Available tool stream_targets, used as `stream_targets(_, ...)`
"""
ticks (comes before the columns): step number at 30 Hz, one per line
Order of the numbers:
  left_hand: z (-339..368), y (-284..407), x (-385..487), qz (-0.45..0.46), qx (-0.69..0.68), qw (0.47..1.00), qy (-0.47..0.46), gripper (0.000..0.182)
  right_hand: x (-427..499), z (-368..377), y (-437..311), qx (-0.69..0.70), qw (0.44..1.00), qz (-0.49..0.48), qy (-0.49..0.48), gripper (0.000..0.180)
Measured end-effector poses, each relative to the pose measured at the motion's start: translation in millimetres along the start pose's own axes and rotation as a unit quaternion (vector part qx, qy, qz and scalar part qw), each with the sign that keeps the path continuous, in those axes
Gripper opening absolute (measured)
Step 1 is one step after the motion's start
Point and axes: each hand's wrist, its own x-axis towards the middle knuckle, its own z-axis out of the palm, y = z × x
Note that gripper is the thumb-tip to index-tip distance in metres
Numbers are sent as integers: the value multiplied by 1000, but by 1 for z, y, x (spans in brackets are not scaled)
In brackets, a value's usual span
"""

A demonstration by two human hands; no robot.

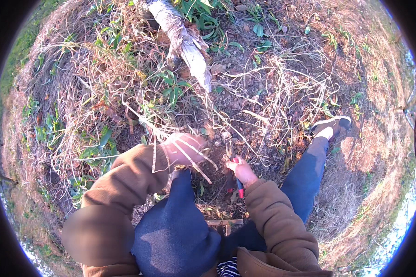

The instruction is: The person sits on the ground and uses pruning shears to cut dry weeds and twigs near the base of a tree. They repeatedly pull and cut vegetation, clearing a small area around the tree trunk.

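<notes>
My right hand [243,172] grips red-and-dark handled pruning shears [241,190], held low over bare soil. Their narrow jaws point away from me, and how far they are parted is hard to make out. To the left, my left hand [185,149] is blurred and hovers just above the ground near my bent knee. Pale dry stems [189,155] cross over the back of that hand and fan out around it. Its fingertips are indistinct, so whether they grip any stems does not show. A small pale lump [225,135] lies by the tip of the shears.
A broken, weathered log [190,52] points toward me from the top. Dry grass [100,76] tangles with green weeds on the left. More loose straw [287,79] lies to the right. My shoe [332,125] rests at the right, and a brown wooden piece [225,222] lies between my legs.
</notes>
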Motion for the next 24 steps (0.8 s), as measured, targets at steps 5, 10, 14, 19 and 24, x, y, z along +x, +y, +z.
stream_targets(5,-29,-38,102,-168,-79,912,365,77,-9,-7,-18,-13,999,26,16,31)
stream_targets(10,-32,-65,140,-191,62,950,239,102,-16,-26,-15,17,999,43,-3,18)
stream_targets(14,-31,-51,167,-191,14,949,249,101,-16,-40,-9,44,998,33,28,21)
stream_targets(19,-35,-52,172,-279,-38,940,190,86,-13,-43,-13,57,997,35,25,22)
stream_targets(24,-25,-64,155,-205,-17,965,163,45,-1,-37,-21,14,998,35,41,22)
